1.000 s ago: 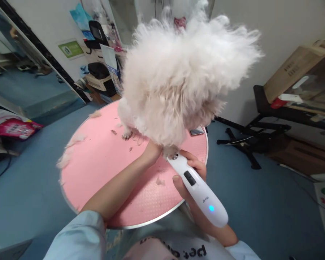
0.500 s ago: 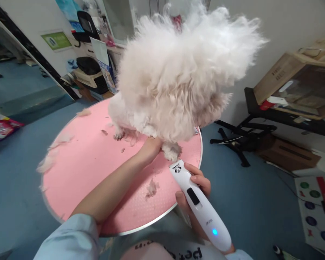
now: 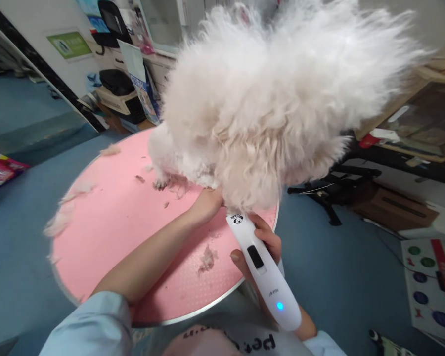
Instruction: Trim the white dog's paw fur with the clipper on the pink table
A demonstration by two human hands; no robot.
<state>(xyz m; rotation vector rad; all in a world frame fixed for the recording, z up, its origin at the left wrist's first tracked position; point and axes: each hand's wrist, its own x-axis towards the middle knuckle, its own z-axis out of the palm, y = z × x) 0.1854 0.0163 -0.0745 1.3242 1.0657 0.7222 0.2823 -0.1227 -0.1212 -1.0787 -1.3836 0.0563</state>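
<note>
A fluffy white dog [image 3: 267, 99] is on a round pink grooming table [image 3: 107, 222], its head large and close to me. My left hand [image 3: 206, 205] reaches under the dog's head toward a front leg; the fingers are hidden by fur, so what they grip does not show. My right hand [image 3: 261, 247] is wrapped round white hair clippers [image 3: 269, 277] with a black switch and a lit blue light. The clipper head meets the fur hanging below the dog's face, and the front paw there is covered. A clump of cut hair [image 3: 207, 259] lies near my left forearm.
More cut hair [image 3: 61, 220] lies along the table's left edge. Behind the table stand a pet carrier [image 3: 120, 104] and an upright bag [image 3: 143, 81]. A wooden-framed case [image 3: 426, 116] is on a black stand at right, with a printed box [image 3: 426, 287] on the floor.
The dog's head has swung right and lower, now covering the front paw. My right hand has moved the clippers slightly up and left, against the fur. My left hand stays nearly still.
</note>
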